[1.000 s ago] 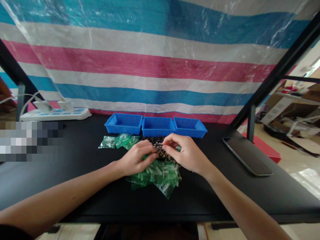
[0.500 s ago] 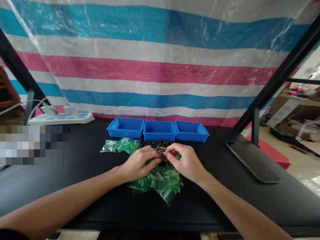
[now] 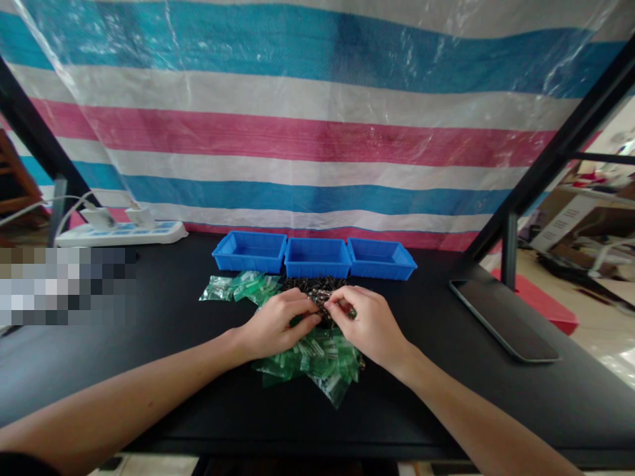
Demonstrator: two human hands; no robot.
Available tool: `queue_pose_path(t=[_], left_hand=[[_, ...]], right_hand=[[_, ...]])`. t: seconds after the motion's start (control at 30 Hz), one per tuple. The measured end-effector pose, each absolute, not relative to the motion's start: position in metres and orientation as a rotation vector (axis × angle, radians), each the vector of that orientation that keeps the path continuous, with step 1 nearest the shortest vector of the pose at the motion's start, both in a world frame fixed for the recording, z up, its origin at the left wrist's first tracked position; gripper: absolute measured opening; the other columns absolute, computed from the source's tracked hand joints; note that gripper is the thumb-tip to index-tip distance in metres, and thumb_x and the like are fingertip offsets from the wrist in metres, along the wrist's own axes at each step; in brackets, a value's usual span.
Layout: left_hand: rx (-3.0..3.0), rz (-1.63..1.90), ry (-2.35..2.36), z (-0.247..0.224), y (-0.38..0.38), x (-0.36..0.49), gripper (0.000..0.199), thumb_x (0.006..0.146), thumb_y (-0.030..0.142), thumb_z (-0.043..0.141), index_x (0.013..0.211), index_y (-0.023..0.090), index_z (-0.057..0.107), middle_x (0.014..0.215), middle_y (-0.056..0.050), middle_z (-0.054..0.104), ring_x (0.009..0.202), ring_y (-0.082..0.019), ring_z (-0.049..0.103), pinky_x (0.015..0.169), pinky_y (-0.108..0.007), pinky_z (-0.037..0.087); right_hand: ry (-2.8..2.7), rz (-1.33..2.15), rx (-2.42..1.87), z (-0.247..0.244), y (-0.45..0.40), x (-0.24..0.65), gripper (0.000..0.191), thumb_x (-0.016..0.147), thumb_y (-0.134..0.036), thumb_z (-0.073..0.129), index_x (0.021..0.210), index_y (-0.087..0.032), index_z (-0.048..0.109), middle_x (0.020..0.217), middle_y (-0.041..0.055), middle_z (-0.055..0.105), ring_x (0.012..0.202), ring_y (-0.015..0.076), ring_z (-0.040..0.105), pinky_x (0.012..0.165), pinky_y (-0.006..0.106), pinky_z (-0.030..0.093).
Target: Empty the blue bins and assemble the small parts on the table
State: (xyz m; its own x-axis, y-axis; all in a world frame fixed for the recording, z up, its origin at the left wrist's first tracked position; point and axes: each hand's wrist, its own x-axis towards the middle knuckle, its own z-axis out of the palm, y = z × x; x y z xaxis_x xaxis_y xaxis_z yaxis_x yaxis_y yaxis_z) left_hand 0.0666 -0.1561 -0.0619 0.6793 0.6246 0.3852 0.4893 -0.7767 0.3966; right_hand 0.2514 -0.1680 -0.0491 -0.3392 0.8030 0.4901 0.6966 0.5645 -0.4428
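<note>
Both hands work at a pile of small dark metal pieces, which look like screws but are too small to name surely. My left hand rests at the pile's left side, thumb and fingers bent toward each other; whether anything is between them is hidden. From the right, my right hand pinches at the pile with thumb and forefinger together; what they hold is too small to make out. Green-tinted clear plastic bags lie heaped just below the hands. More green bags lie up and left of my left hand.
Three blue trays stand side by side behind the pile: left, middle and right. A phone lies at the right of the black table. A white power strip with plugged-in chargers sits back left. Striped sheeting hangs behind.
My right thumb and forefinger have shifted slightly within the pile, and the hand has turned a little. My left hand stays nearly in place.
</note>
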Motion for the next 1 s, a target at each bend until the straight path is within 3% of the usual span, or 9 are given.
queue_pose_path(t=[0.5, 0.8, 1.0], left_hand=[[2.618, 0.739, 0.926, -0.063, -0.155, 0.067, 0.019, 0.087, 0.023, 0.041, 0.077, 0.015, 0.055, 0.071, -0.003, 0.054, 0.071, -0.014, 0.049, 0.064, -0.024, 0.038], [2.643, 0.749, 0.922, -0.065, -0.155, 0.068, 0.019, 0.088, 0.023, 0.041, 0.077, 0.015, 0.055, 0.071, -0.003, 0.055, 0.071, -0.014, 0.049, 0.065, -0.024, 0.039], [2.653, 0.744, 0.919, -0.065, -0.155, 0.067, 0.018, 0.087, 0.022, 0.042, 0.076, 0.015, 0.054, 0.070, -0.002, 0.054, 0.072, -0.014, 0.049, 0.065, -0.024, 0.038]], right_hand=[[-2.107, 0.185, -1.273, -0.049, -0.170, 0.250, 0.008, 0.076, -0.023, 0.054, 0.071, -0.018, 0.059, 0.065, 0.0013, 0.061, 0.059, 0.0125, 0.055, 0.056, 0.022, 0.038], [-1.915, 0.544, -1.260, -0.057, -0.166, 0.245, 0.011, 0.075, -0.023, 0.054, 0.067, -0.016, 0.058, 0.054, -0.0005, 0.057, 0.048, 0.0108, 0.051, 0.047, 0.020, 0.036], [-1.899, 0.609, -1.209, -0.058, -0.165, 0.244, 0.013, 0.076, -0.024, 0.052, 0.068, -0.015, 0.057, 0.052, -0.0013, 0.053, 0.047, 0.0095, 0.046, 0.045, 0.019, 0.034]])
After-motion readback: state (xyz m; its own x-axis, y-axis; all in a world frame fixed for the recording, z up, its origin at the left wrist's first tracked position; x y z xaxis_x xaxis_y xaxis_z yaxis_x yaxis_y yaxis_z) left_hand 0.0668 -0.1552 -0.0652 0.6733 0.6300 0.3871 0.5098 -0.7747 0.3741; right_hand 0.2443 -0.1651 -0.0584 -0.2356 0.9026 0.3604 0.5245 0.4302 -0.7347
